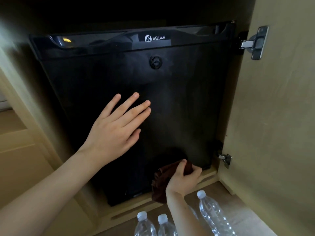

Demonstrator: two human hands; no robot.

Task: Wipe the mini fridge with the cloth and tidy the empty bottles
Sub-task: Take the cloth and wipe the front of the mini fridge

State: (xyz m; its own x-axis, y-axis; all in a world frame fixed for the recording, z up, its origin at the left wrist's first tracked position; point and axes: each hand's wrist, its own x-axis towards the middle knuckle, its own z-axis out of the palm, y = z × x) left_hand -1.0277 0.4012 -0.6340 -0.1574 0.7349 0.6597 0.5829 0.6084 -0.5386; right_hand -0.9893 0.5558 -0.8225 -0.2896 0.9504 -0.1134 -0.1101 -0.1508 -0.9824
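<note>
A black mini fridge (179, 99) with its door closed sits inside a wooden cabinet. My left hand (115, 130) lies flat with straight fingers against the middle of the door. My right hand (184, 178) grips a dark brown cloth (163, 176) and holds it against the door's lower right part. Three clear plastic bottles with white caps stand on the floor in front: one at the left (144, 225), one in the middle (166, 227), and a taller one at the right (213, 215). My right forearm hides part of a further bottle.
The cabinet door (276, 125) stands open at the right, with metal hinges at top (255, 42) and bottom (225, 159). A slotted wooden base rail (136, 212) runs under the fridge. The cabinet's left wall (25, 103) is close to my left arm.
</note>
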